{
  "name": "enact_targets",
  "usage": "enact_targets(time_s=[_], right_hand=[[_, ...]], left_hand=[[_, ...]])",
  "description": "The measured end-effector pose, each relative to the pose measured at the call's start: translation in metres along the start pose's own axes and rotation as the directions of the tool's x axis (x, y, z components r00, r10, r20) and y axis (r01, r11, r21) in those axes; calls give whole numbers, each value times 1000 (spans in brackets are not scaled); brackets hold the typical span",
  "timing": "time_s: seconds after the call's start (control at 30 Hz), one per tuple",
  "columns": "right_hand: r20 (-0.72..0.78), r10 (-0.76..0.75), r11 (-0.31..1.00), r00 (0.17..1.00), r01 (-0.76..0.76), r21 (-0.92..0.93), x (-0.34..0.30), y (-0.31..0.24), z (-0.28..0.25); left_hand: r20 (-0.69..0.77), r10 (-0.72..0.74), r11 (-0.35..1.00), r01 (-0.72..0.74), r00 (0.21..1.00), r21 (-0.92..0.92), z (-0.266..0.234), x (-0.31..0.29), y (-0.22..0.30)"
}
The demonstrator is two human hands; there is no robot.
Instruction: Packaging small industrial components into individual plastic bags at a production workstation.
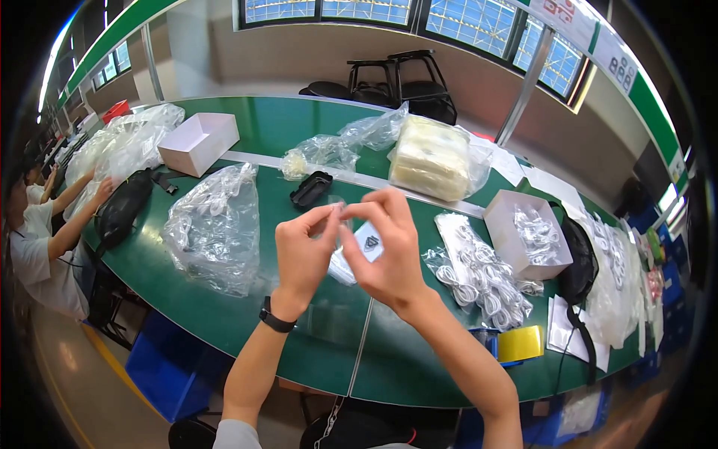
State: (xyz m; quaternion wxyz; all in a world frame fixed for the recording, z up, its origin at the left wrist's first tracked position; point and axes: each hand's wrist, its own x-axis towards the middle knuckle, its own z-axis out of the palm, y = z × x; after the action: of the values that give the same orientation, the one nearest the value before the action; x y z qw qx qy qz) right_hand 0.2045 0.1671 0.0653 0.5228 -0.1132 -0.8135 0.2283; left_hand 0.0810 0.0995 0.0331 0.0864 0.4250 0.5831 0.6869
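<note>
Head view: left hand [301, 251] and right hand [389, 251] meet above the green bench [419, 363], between near and far edges. Fingers bent, tips together; cannot tell what, if anything, they grip. Flat white packet with black mark [369, 242] just below. Judgement: fine fingertip work; pinch lightly, steady wrists.

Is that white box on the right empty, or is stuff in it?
Not empty: white cables show inside the white box. How deep they go, I cannot tell.
</note>
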Motion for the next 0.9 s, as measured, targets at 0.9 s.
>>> enact_targets(time_s=[0.9], right_hand=[[435, -264, 856, 861, 417, -306, 3, 31, -46]], left_hand=[[384, 124, 978, -177, 915, 107, 10, -9, -6]])
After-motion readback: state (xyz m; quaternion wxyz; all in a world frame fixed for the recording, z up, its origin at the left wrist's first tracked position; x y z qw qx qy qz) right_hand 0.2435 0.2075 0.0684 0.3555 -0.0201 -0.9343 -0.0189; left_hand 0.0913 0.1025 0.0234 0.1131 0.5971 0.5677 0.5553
